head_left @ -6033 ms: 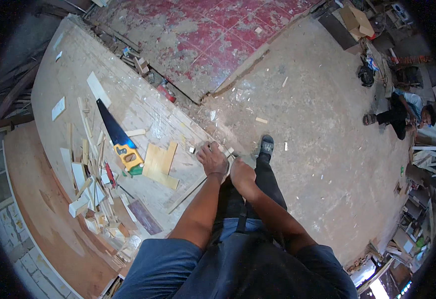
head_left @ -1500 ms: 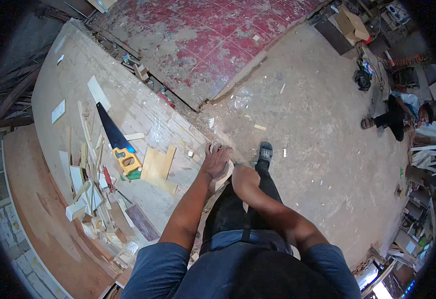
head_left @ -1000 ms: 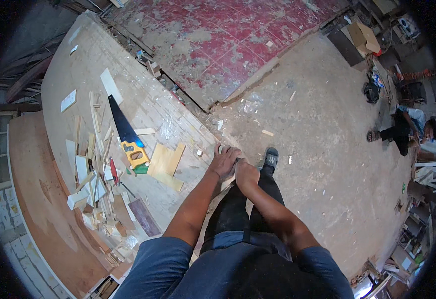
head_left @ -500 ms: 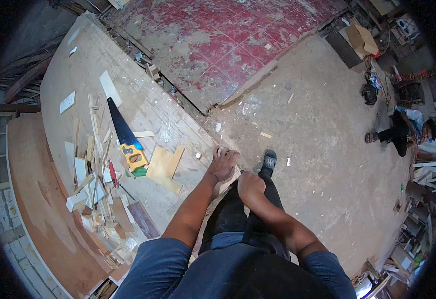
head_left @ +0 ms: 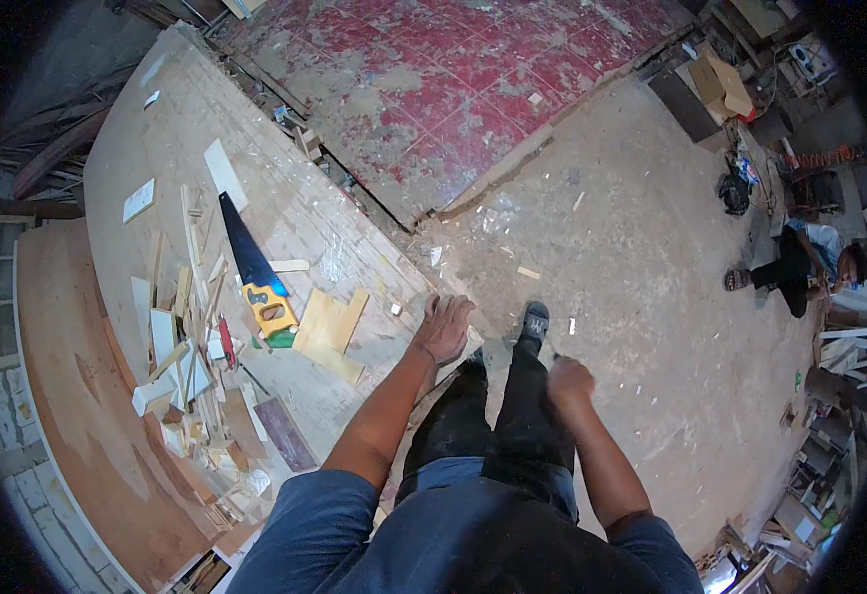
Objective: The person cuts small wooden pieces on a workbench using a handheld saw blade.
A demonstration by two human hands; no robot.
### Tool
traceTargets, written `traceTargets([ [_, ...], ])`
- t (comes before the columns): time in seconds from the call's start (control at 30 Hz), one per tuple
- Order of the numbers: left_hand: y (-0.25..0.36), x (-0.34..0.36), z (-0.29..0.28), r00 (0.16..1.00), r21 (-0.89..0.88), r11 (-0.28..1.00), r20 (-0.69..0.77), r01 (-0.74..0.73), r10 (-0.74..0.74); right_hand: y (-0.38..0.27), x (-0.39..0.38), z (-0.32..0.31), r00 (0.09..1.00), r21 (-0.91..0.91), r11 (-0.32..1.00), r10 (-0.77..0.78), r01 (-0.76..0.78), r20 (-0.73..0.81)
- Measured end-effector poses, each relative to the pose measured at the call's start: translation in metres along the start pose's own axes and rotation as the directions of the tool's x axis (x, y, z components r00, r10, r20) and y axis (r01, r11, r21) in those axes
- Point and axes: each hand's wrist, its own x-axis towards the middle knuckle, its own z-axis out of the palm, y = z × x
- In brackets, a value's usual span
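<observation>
My left hand [head_left: 443,329] presses down on the near right corner of a large pale work table [head_left: 305,218], its fingers slightly apart and bent toward the edge. Whether a piece lies under the palm is hidden. My right hand [head_left: 572,380] is closed in a fist in front of my right leg, away from the table; a small dark tip shows by it, but what it grips I cannot make out. Left of my left hand lie a small white block [head_left: 396,309], thin yellowish wood pieces [head_left: 326,332] and a handsaw [head_left: 260,272] with a yellow handle.
Offcuts [head_left: 191,366], a red-handled tool [head_left: 226,342] and a dark board [head_left: 285,434] cover the table's left part. Beyond the table are red floor tiles [head_left: 473,109]. A seated person [head_left: 800,262] is at the far right, near a cardboard box [head_left: 720,84] and piled scrap.
My right hand has moved right, from beside my left hand at the table corner to out over the floor. The left hand stays in nearly the same place.
</observation>
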Motion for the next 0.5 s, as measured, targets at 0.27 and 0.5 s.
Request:
traceTargets([
  [0.27,0.020,-0.008,-0.031,0.991,-0.077,0.988,0.002,0.132,-0.132,0.066,-0.010,-0.016,0.987,0.028,0.989,0.145,-0.143,-0.068],
  [0.5,-0.032,-0.065,-0.070,0.855,0.040,0.894,-0.312,0.447,-0.414,0.054,-0.026,-0.024,0.998,0.093,0.995,0.026,-0.020,-0.064],
])
